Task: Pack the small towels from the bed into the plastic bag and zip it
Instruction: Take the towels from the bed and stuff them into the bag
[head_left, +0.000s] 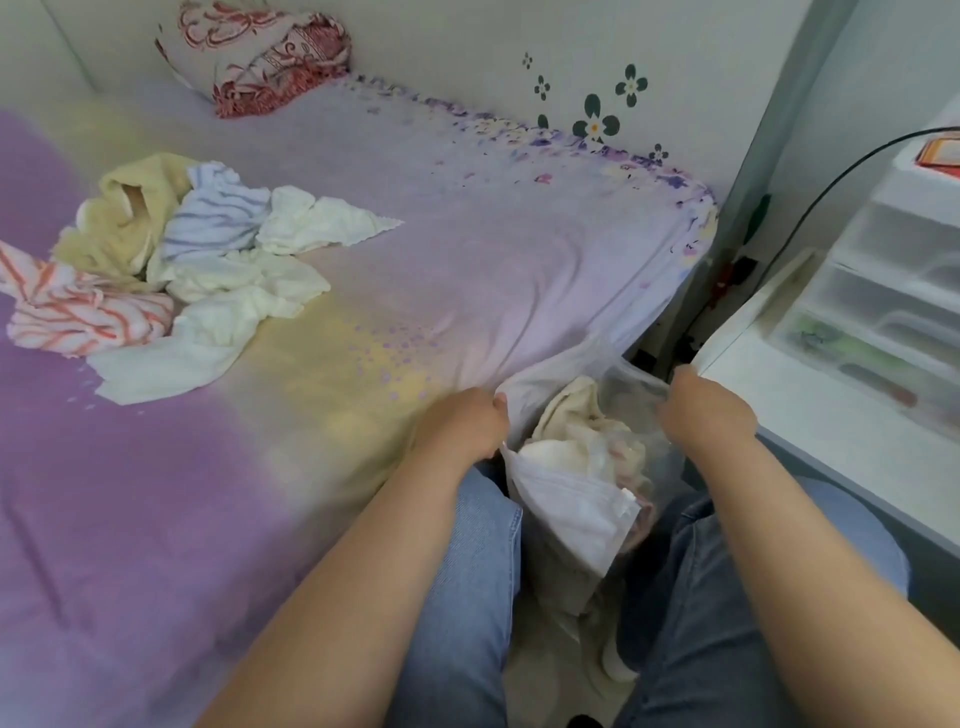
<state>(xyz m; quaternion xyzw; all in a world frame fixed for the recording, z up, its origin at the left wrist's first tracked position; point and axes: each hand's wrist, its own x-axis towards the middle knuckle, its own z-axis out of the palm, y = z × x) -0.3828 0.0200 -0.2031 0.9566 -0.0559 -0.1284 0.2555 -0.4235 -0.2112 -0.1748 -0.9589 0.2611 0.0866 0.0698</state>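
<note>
Seen from the head camera, a person sits at the edge of a bed (467, 249) with a purple and yellow sheet. The clear plastic bag (582, 514) hangs between the knees in blue jeans (467, 571). The left hand (462, 423) is closed tight on the left side of the bag's top edge. The right hand (701, 408) is closed tight on the right side of the top edge. The two hands are apart, so the mouth of the bag is held open. Inside the bag sits a cream towel (571, 415), with other soft cloths under it that are hard to tell apart. Far to the left on the bed, well away from the bag, lies a messy pile of small towels (171, 275). In it are a yellow towel (124, 208), a blue striped towel (218, 218), an orange striped towel (78, 312) and some white ones. A red patterned pillow (260, 57) leans in the far corner against the wall. On the right stands a white table (810, 400) with clear plastic drawers (883, 291) on top.
</note>
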